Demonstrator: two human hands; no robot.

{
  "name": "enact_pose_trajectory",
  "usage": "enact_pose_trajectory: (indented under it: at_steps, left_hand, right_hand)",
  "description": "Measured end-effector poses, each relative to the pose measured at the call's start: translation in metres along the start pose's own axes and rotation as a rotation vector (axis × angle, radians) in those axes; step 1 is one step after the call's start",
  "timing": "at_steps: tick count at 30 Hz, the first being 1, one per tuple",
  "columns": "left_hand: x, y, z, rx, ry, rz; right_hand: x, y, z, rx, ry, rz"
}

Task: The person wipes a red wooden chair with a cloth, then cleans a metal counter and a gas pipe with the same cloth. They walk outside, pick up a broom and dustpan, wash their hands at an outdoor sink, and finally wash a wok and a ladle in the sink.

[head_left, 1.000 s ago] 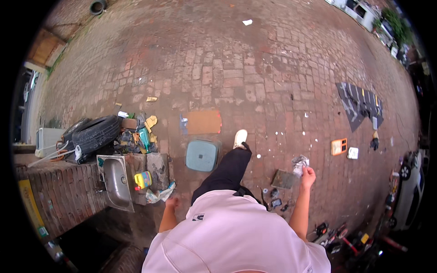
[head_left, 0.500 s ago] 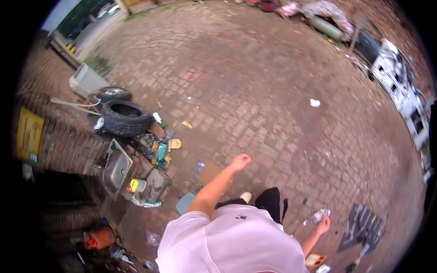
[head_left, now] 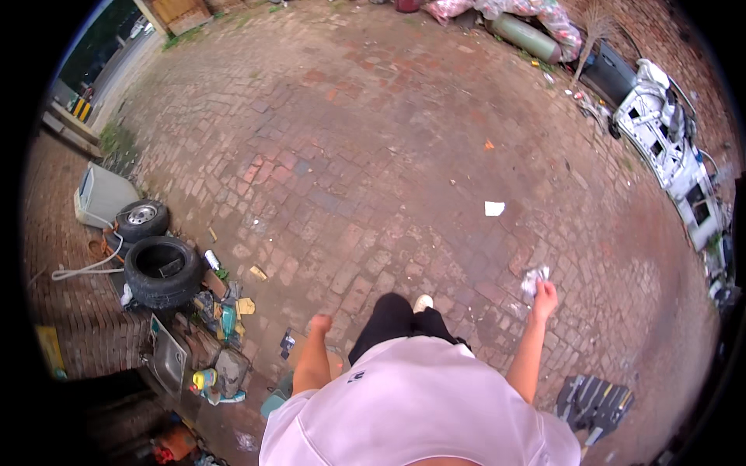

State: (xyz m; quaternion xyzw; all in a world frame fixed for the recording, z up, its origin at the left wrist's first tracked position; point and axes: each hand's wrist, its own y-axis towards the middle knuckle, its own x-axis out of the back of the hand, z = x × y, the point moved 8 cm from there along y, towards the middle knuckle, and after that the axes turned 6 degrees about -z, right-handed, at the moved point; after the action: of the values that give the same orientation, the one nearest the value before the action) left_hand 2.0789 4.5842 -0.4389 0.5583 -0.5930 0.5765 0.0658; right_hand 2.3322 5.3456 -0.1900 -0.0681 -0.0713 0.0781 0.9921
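Observation:
My right hand [head_left: 546, 300] is held out to the right, its fingers closed on a crumpled piece of clear plastic [head_left: 535, 280] that sticks out past the fingertips. My left hand [head_left: 321, 321] hangs beside my left thigh with the fingers curled in, and nothing shows in it. Both hands are above the brick paving [head_left: 365, 194]. Ahead of the right hand, a white scrap of paper [head_left: 494, 208] lies flat on the bricks. A dark striped mat [head_left: 597, 404] lies on the ground behind the right forearm.
Along the left wall are tyres [head_left: 162, 272], a grey bin [head_left: 105, 194], a metal sink [head_left: 169, 359], a yellow bottle [head_left: 203, 379] and loose rubbish. White metal car parts [head_left: 660, 136] line the right wall. A green gas cylinder [head_left: 524, 39] lies at the far right.
My right hand has swung forward with the plastic, and my left hand has moved back toward my side. I have stepped forward; the white scrap is nearer.

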Motion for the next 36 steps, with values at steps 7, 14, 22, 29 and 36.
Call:
enact_pose_trajectory:
  at_steps: [7,14,22,29,36]
  left_hand:
    - [-0.035,-0.12,-0.046,0.802,-0.755,0.077]
    - [-0.046,0.095,-0.255,0.388,-0.185,0.126]
    - [0.023,0.27,-0.959,-0.453,-0.655,0.165]
    - [-0.025,0.383,-1.155,-0.478,-0.529,0.095]
    - [-0.085,0.407,-0.961,0.529,-0.528,0.419]
  right_hand:
    - [-0.194,0.207,0.13,0.126,-0.023,0.122]
    - [-0.352,0.329,0.157,0.046,-0.092,0.064]
    - [-0.494,0.48,0.217,0.033,-0.096,-0.052]
    - [-0.662,0.667,0.231,0.007,-0.037,-0.052]
    - [-0.926,0.814,0.325,0.031,-0.03,0.155]
